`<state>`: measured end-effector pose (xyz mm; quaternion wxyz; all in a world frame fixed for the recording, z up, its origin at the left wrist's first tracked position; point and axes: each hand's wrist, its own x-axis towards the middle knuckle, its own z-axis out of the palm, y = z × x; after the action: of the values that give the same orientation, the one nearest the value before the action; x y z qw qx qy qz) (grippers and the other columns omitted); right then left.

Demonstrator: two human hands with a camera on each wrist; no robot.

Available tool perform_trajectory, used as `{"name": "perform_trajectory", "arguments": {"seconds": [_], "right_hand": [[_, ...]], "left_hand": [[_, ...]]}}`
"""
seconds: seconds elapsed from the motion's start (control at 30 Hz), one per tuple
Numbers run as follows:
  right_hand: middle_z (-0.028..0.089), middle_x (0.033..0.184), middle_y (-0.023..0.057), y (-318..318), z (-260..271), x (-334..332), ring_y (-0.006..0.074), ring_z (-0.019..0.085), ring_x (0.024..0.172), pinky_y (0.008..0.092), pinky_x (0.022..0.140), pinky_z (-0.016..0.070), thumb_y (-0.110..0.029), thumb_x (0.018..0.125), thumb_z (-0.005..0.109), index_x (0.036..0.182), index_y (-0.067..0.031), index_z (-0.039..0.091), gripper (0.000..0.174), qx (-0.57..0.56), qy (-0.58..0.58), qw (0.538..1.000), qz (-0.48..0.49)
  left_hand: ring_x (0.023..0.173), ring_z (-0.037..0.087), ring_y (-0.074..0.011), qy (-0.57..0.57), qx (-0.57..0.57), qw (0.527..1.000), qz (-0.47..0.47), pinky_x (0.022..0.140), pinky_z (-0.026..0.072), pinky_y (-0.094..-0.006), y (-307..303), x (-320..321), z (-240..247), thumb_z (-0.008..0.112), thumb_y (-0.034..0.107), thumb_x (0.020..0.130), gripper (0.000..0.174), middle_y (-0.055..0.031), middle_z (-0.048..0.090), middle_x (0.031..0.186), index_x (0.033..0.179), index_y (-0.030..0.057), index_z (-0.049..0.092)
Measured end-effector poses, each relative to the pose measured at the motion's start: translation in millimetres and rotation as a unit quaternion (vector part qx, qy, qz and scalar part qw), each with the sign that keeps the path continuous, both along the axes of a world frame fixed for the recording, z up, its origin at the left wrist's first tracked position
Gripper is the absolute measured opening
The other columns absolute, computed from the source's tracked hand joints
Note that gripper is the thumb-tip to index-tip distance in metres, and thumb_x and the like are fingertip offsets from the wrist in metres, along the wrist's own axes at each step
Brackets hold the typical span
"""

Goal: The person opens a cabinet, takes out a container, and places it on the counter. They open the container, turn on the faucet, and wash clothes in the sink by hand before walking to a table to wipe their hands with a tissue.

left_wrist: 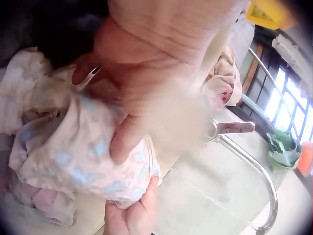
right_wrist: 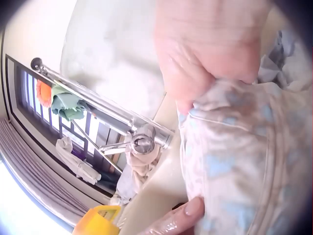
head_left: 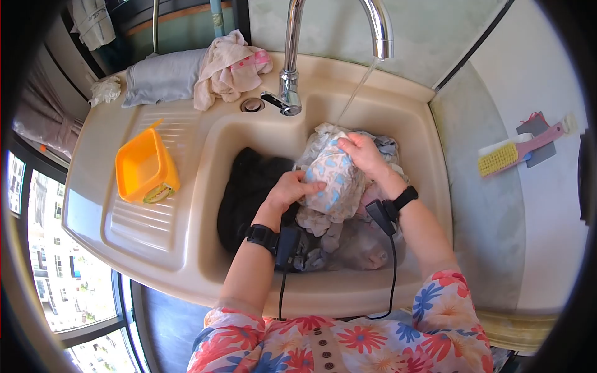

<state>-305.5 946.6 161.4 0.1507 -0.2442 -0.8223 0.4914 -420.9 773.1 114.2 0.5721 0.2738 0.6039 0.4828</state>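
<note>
A wet, pale garment with light blue patches (head_left: 333, 174) is stretched between my two hands over the sink. My left hand (head_left: 291, 189) grips its lower left side, thumb on top. At the upper right edge, my right hand (head_left: 364, 154) pinches the fabric, thumb and fingers bunching it. In the right wrist view, a stitched seam runs down the garment (right_wrist: 230, 166). A thin stream of water falls from the faucet (head_left: 384, 46) just behind the cloth. More wet laundry (head_left: 317, 221) lies beneath it, and a black garment (head_left: 255, 193) fills the sink's left side.
The beige sink (head_left: 208, 248) has a ribbed drainboard on the left holding a yellow plastic container (head_left: 149, 165). A grey cloth (head_left: 165, 76) and a pinkish cloth (head_left: 230, 71) lie on the back rim. A yellow-bristled brush (head_left: 499, 159) hangs on the right wall.
</note>
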Motion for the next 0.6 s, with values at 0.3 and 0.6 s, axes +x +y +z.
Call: {"name": "perform_trajectory", "arguments": {"seconds": [0.3,0.6], "right_hand": [[0.057,0.067,0.0169,-102.3,9.5,-26.8,0.0335,0.057,0.063,0.0398,0.053,0.0439,-0.025,0.083,0.055,0.075,-0.0067,0.053,0.020,0.201,0.063,0.977,-0.030],[0.055,0.058,0.0161,-92.4,-9.7,-38.6,0.0353,0.055,0.054,0.0444,0.048,0.0424,-0.030,0.084,0.051,0.064,-0.0075,0.051,0.030,0.330,-0.023,0.941,-0.066]], "left_hand": [[0.080,0.058,-0.0200,-0.340,0.139,0.851,0.376,0.072,0.0482,-0.0337,13.1,22.0,-29.5,0.056,0.023,0.085,0.025,-0.0067,0.059,0.089,0.098,0.0016,0.056],[0.087,0.055,-0.0230,-0.414,0.066,0.834,0.358,0.075,0.0457,-0.0399,22.2,37.7,-0.8,0.038,0.019,0.088,0.023,-0.0125,0.057,0.092,0.090,0.0018,0.054]]}}
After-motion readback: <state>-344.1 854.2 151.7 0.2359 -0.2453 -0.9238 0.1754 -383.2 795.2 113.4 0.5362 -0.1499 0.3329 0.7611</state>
